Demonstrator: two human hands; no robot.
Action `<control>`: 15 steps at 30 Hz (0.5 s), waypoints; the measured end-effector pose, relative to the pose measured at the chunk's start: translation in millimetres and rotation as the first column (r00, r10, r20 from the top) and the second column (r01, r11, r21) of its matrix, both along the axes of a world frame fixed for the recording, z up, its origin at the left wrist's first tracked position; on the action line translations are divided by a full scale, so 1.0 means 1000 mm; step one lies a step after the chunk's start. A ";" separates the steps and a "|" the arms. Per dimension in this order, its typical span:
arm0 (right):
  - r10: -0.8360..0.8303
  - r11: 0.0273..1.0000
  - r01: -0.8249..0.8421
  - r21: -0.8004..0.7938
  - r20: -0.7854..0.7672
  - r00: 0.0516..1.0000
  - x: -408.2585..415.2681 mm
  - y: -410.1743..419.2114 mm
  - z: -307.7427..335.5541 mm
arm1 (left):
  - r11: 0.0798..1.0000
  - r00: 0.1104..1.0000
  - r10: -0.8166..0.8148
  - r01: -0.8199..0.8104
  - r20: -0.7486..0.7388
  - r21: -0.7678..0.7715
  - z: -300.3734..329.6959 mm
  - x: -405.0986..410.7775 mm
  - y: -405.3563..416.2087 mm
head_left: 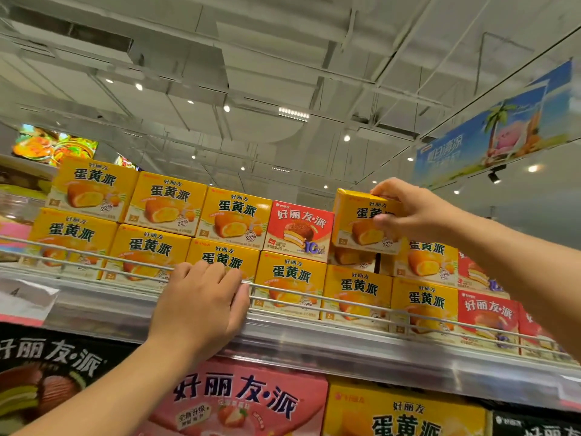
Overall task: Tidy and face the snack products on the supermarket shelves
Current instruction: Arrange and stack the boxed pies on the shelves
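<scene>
One yellow egg-yolk-pie box [364, 221], upright

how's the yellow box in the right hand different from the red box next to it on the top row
The yellow box is gripped by the right hand and tilted; the red box sits on the stack, untouched. The yellow box pictures a golden cake with yellow filling, the red box a chocolate-coated pie. Both are about the same size, facing forward.
</scene>
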State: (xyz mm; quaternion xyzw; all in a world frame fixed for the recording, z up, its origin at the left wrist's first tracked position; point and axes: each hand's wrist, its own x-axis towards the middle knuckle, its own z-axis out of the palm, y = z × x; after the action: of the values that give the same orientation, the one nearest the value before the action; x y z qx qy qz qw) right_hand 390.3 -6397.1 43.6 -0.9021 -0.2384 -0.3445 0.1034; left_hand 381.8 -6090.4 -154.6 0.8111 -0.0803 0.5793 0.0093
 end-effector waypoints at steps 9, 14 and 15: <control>-0.245 0.958 0.209 -0.197 -0.182 0.952 0.015 0.017 -0.003 | 1.000 1.000 -0.006 0.006 0.003 0.011 0.002 0.001 0.002; -0.256 0.936 0.250 -0.249 0.007 0.967 0.006 0.051 0.000 | 1.000 1.000 0.002 -0.002 -0.010 0.009 0.002 -0.002 0.002; -0.195 0.954 0.194 -0.227 0.019 0.981 0.006 0.062 -0.001 | 1.000 1.000 0.001 -0.001 -0.012 0.011 0.002 -0.002 0.002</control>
State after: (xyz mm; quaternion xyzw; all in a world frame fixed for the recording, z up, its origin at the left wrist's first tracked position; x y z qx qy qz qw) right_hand 396.5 -6335.4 42.6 -0.9276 -0.1862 -0.3218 -0.0346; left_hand 379.9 -6088.8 -152.9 0.8145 -0.0830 0.5741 0.0051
